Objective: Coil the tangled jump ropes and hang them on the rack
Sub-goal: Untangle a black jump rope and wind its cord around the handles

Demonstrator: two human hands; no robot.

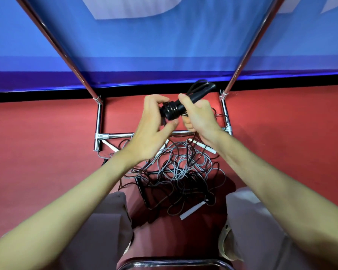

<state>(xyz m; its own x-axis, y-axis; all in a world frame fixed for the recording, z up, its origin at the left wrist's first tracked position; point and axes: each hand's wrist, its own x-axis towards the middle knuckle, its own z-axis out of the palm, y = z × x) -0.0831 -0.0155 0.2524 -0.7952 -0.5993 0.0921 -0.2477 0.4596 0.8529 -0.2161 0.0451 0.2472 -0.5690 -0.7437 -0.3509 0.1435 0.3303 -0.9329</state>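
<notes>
Nearest the camera, a curved dark metal bar (174, 263) is crossing the bottom edge, with your knees in grey trousers (105, 221) showing on either side. No container is showing anywhere; everything is lying loose.

Just beyond the knees, the tangled jump ropes (176, 172) are lying in a heap on the red floor (47, 152), grey and black cords looped through one another with white handles (191, 210) sticking out at several points. The heap is resting against the lower chrome rail of the rack (121, 135).

Above the heap, your right hand (198, 117) is clenching the black handles (185, 105) of one rope, fingers curled round them. Several turns of black cord are already sitting tight around the handles near their lower end. Your left hand (154, 121) is working at that winding with thumb and fingers curled toward it; whether it is actually pinching the cord, you cannot tell from this view.

Farthest off, the rack's two slanted poles are rising past a blue banner (164, 45).

Risks, as judged: a strand is trailing from your right hand down into the heap, so further winding is likely dragging neighbouring ropes along and tightening knots. The turns are looking prone to slipping off the handle end if tension is dropping.
</notes>
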